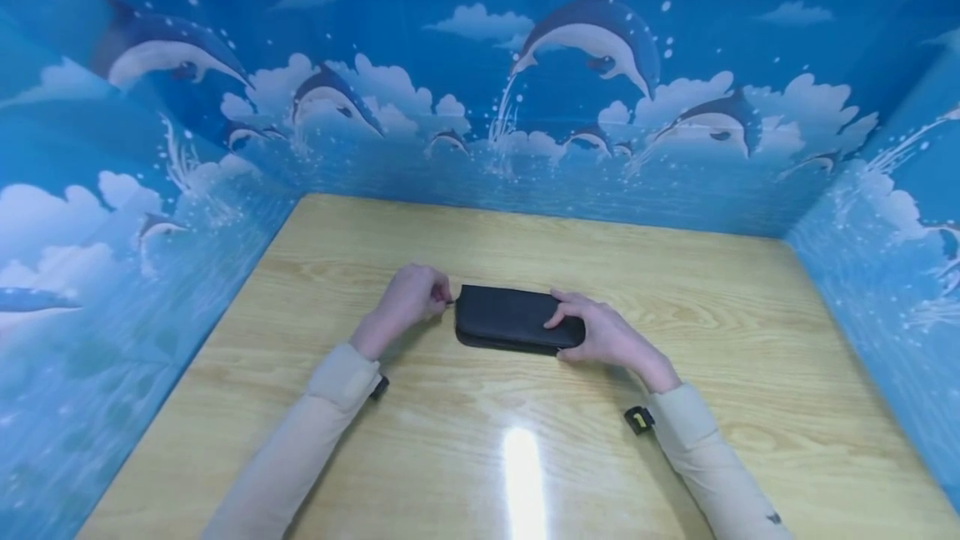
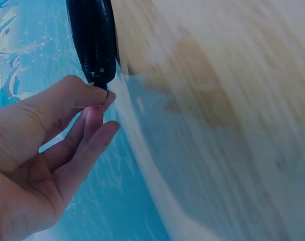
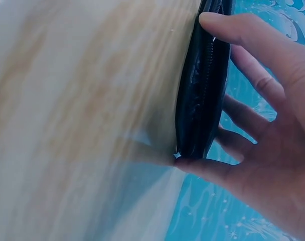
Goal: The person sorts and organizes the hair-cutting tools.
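A black zip pouch (image 1: 502, 319), long and smooth with rounded corners, lies on the wooden table. At its left end my left hand (image 1: 411, 297) pinches a small dark zip pull (image 2: 103, 86) between thumb and forefinger; the other fingers are loosely bent in the left wrist view. My right hand (image 1: 606, 335) grips the pouch's right end, fingers spread over the top and far side and thumb at the near edge. Zip teeth (image 3: 209, 65) run along the pouch's side in the right wrist view. The pouch's inside is hidden.
The light wooden table (image 1: 420, 457) is bordered at the back and sides by blue walls (image 1: 465, 165) printed with dolphins. A bright light reflection shows on the near tabletop. Small black devices (image 1: 639, 419) sit by both wrists.
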A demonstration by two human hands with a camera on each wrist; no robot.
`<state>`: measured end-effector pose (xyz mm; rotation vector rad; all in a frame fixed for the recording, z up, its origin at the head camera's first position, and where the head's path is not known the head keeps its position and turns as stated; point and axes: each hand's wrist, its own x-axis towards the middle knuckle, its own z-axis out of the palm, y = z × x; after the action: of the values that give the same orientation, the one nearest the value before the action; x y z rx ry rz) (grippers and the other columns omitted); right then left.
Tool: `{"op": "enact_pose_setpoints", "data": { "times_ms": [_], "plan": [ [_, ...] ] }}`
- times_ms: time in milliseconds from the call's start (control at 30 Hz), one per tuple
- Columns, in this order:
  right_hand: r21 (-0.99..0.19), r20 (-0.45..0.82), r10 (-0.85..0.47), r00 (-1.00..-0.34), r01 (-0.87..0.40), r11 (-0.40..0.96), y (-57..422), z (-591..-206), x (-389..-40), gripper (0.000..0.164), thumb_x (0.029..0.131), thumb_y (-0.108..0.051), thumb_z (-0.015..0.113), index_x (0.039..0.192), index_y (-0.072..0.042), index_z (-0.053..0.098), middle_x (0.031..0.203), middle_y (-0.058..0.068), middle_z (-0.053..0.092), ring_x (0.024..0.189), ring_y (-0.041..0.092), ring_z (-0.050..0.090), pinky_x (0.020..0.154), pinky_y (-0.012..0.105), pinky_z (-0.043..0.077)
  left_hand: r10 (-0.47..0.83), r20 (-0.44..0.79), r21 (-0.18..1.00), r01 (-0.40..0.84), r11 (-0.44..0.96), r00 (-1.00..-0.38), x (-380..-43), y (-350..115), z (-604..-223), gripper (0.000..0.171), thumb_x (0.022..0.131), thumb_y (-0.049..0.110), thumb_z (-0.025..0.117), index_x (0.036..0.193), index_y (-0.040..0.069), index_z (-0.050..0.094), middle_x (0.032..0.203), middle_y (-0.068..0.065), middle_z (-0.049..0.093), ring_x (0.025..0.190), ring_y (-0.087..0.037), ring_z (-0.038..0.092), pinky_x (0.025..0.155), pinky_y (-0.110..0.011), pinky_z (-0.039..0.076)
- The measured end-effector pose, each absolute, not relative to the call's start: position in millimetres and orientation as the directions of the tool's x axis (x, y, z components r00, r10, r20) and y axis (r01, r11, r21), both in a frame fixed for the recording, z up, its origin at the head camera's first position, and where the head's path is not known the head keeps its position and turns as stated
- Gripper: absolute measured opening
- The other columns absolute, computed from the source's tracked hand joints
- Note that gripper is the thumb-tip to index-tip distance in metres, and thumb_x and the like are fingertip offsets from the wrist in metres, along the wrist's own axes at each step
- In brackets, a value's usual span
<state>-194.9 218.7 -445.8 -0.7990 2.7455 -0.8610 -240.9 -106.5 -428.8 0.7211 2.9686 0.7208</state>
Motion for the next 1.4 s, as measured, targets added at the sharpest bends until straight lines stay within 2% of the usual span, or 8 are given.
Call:
{"op": "enact_pose_setpoints", "data": {
  "times_ms": [200,233,433,467,667,767,967,1400],
  "plan": [
    [-0.574,0.006,-0.531,-0.848,-0.437,0.692,218,-446,-194,0.034,0.069,-0.023,0.08,0.099,-0.027,0.065,0.151,0.006,0.031,0.135,0.025,0.025,0.101,0.059,0.036,0.481,0.112,0.381,0.485,0.787,-0.869,-239,-111,-430,0.013,0.067,0.002,0.071,0.071,0.014,0.069,0.067,0.004,0.066,0.06,-0.007,0.054,0.066,-0.032,0.053],
    [-0.574,0.005,-0.529,-0.848,-0.436,0.693,218,-446,-194,0.034,0.069,-0.024,0.08,0.099,-0.028,0.065,0.151,0.005,0.031,0.135,0.025,0.025,0.102,0.061,0.034,0.482,0.099,0.378,0.481,0.791,-0.87,-239,-112,-430,0.014,0.066,0.002,0.071,0.071,0.015,0.069,0.067,0.005,0.066,0.06,-0.007,0.054,0.071,-0.034,0.053],
    [-0.588,0.015,-0.53,-0.848,-0.436,0.681,220,-446,-194,0.033,0.07,-0.023,0.079,0.099,-0.027,0.066,0.151,0.006,0.031,0.136,0.027,0.024,0.102,0.062,0.032,0.491,0.014,0.437,0.447,0.78,-0.871,-229,-113,-426,0.014,0.066,0.003,0.073,0.072,0.015,0.069,0.068,0.006,0.065,0.06,-0.005,0.055,0.069,-0.03,0.054],
    [-0.589,0.017,-0.531,-0.847,-0.437,0.679,220,-446,-194,0.033,0.07,-0.022,0.079,0.099,-0.027,0.066,0.151,0.006,0.03,0.136,0.027,0.023,0.102,0.062,0.033,0.497,0.013,0.45,0.449,0.772,-0.868,-228,-113,-425,0.014,0.066,0.002,0.073,0.072,0.014,0.069,0.069,0.006,0.065,0.06,-0.006,0.055,0.064,-0.028,0.054],
    [-0.595,0.018,-0.532,-0.847,-0.437,0.675,220,-446,-194,0.032,0.07,-0.022,0.079,0.099,-0.026,0.066,0.151,0.006,0.031,0.136,0.027,0.023,0.102,0.063,0.033,0.519,0.005,0.495,0.453,0.742,-0.855,-222,-113,-426,0.016,0.064,0.002,0.074,0.071,0.015,0.069,0.068,0.007,0.065,0.059,-0.004,0.055,0.059,-0.023,0.052],
    [-0.6,0.023,-0.535,-0.844,-0.44,0.668,220,-446,-194,0.032,0.07,-0.02,0.079,0.099,-0.025,0.066,0.151,0.008,0.031,0.136,0.029,0.023,0.1,0.062,0.036,0.543,-0.002,0.503,0.469,0.726,-0.839,-219,-111,-425,0.015,0.064,0.003,0.074,0.072,0.015,0.07,0.068,0.008,0.065,0.059,-0.003,0.055,0.059,-0.022,0.052],
    [-0.603,0.035,-0.534,-0.845,-0.444,0.663,219,-446,-193,0.033,0.069,-0.019,0.08,0.098,-0.026,0.067,0.151,0.009,0.031,0.136,0.032,0.023,0.101,0.068,0.028,0.584,0.005,0.523,0.5,0.69,-0.812,-214,-109,-425,0.012,0.064,0.006,0.074,0.069,0.016,0.07,0.067,0.008,0.066,0.058,-0.001,0.055,0.058,-0.02,0.052],
    [-0.598,0.026,-0.525,-0.851,-0.434,0.674,219,-447,-193,0.034,0.068,-0.02,0.081,0.098,-0.028,0.067,0.151,0.008,0.031,0.136,0.032,0.022,0.102,0.069,0.025,0.601,-0.054,0.615,0.448,0.649,-0.797,-203,-92,-427,0.009,0.067,0.008,0.073,0.073,0.015,0.071,0.068,0.008,0.068,0.06,-0.001,0.058,0.06,-0.021,0.053]
  ]
}}
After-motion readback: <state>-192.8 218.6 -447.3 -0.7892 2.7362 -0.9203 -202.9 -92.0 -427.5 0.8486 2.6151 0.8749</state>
